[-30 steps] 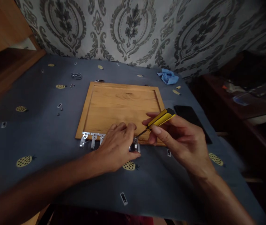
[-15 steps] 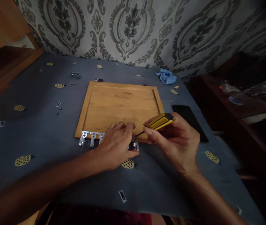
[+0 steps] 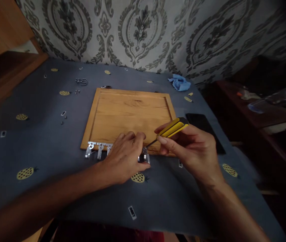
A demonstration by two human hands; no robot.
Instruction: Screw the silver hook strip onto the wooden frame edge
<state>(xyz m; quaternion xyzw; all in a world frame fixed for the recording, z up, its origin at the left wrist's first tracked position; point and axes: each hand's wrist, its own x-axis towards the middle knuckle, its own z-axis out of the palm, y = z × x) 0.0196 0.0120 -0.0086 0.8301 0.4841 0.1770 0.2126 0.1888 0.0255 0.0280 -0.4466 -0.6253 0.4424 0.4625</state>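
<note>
My right hand is closed around a yellow and black screwdriver. Its shaft slants down to the left, the tip at the right end of a metal hook rail. This rail lies along the near edge of a framed wooden board, its hooks pointing toward me. My left hand presses over the rail's middle, fingers on the board and thumb below the end hook. The hand hides the rail's middle hooks. Whether a screw sits under the tip is too small to tell.
Loose screws and a metal shackle-like piece lie at the back left of the blue tablecloth. A blue cloth rests at the back right. Right of the board lies a flat black object. A wooden cabinet stands at the left.
My right hand and the screwdriver handle have shifted slightly right and up, showing more of the shaft. My left hand stays on the rail.
</note>
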